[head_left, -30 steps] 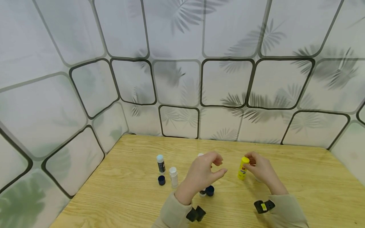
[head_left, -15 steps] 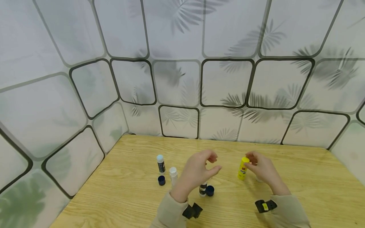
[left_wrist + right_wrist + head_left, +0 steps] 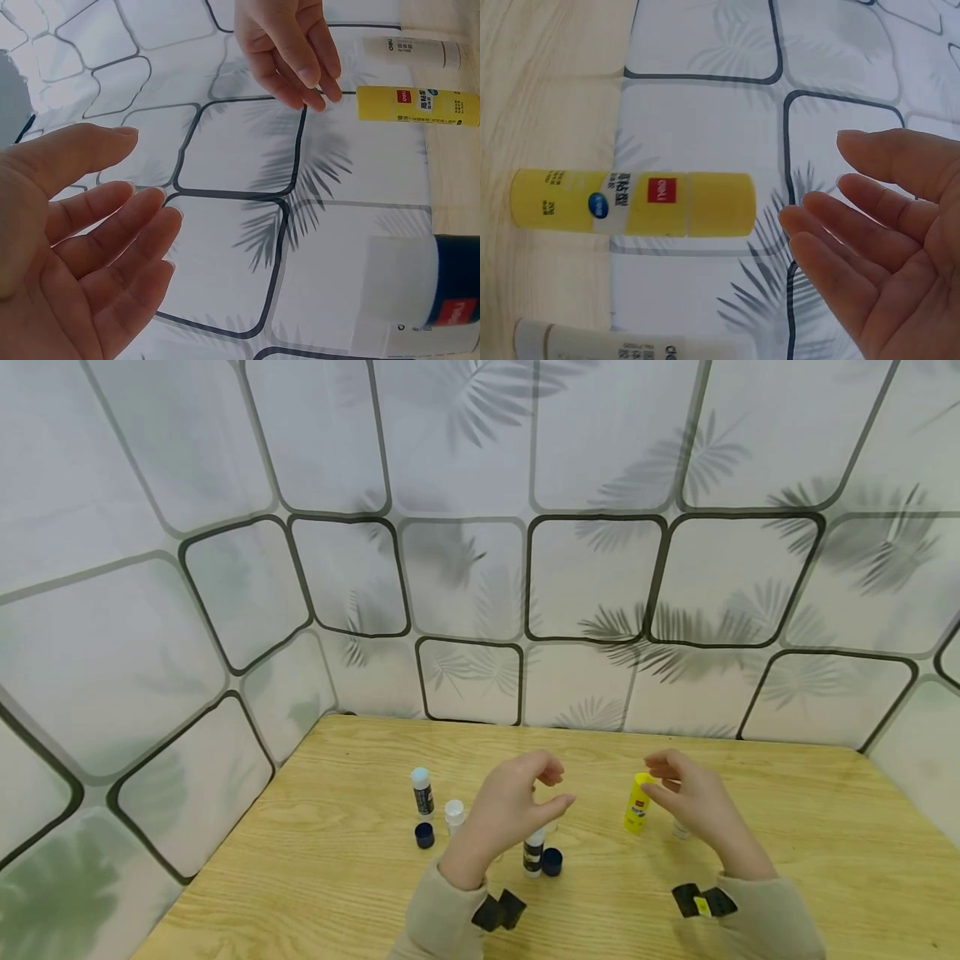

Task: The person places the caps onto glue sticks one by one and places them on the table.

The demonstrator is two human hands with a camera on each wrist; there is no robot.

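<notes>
My right hand (image 3: 693, 802) hovers just right of an upright yellow glue stick (image 3: 637, 810), its thumb and fingers parted. In the right wrist view a gap shows between the fingertips (image 3: 793, 217) and the capped top of the yellow glue stick. A white glue stick (image 3: 412, 51) stands beside it, mostly behind the right hand in the head view. My left hand (image 3: 510, 806) is raised over the middle of the table, fingers loosely bent around nothing. Below it stands a glue stick with a dark label (image 3: 533, 853), a dark blue cap (image 3: 551, 862) close beside it.
On the left of the wooden table (image 3: 315, 860) stand a dark-labelled glue stick with a pale top (image 3: 423, 793) and a white glue stick (image 3: 453, 816), partly behind the left arm. Another dark blue cap (image 3: 424, 836) lies near them. A patterned curtain (image 3: 465, 577) lines the back.
My right hand has let go of the yellow glue stick and moved slightly up and right; the stick stays standing. My left hand has drifted left, uncovering more of the dark-labelled glue stick.
</notes>
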